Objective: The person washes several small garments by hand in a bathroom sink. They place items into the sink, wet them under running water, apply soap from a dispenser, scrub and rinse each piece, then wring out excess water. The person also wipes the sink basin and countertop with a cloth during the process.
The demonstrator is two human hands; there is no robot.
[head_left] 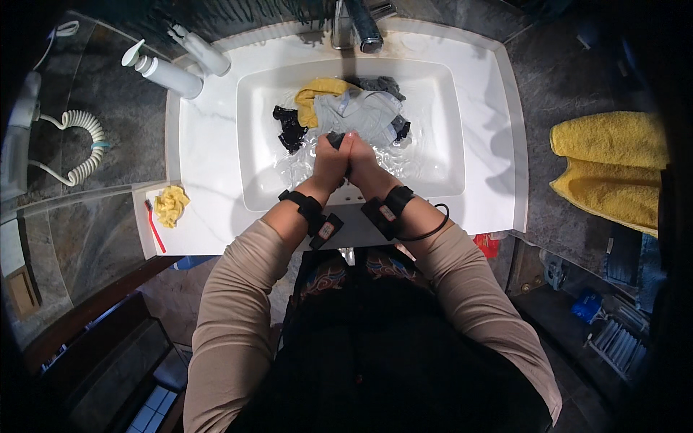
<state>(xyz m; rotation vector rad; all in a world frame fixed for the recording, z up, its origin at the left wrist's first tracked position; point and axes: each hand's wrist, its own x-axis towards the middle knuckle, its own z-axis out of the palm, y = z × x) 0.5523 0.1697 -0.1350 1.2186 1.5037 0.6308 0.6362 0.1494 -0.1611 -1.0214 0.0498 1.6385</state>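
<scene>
Over the near part of a white sink (449, 155), my left hand (330, 164) and my right hand (363, 163) are pressed close together. Both are closed around a bunched dark cloth (335, 140); only a bit of it shows between the fingers, so its kind is hidden. Just beyond them, wet laundry lies in shallow water: a light grey garment (354, 114) in the middle, a yellow cloth (309, 108) to its left, a black garment (290, 131) at far left and a dark grey cloth (384, 86) behind.
A dark faucet (368, 35) juts over the sink's back edge. Two white bottles, one a pump bottle (172, 76), stand at the back left. On the left corner lie a crumpled yellow cloth (172, 205) and a red toothbrush (154, 228). Yellow towels (610, 166) hang at right.
</scene>
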